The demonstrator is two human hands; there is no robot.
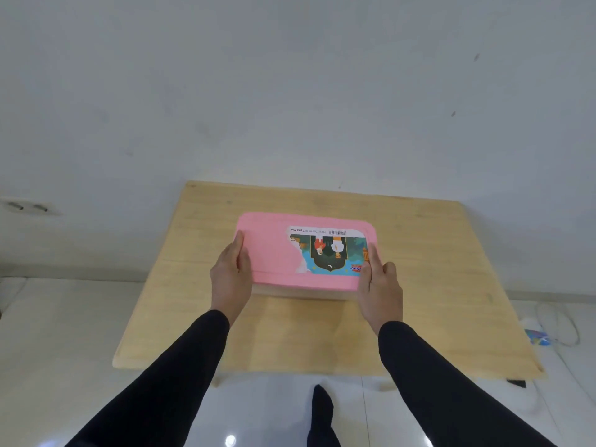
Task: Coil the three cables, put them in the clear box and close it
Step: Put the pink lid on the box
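A person's left hand [231, 275] and right hand [379, 287] flank the pink lid [277, 253] on the clear box [300, 293], mid-table [419, 253], fingers flat against its short edges. Cables unseen. Uneven pressure could leave one corner unlatched.

I note a pale wooden table [419, 285] set against a plain grey-white wall [290, 91], with a socket [27, 206] low on the left. I see a glossy white tiled floor [64, 333] reflecting a lamp [230, 440].
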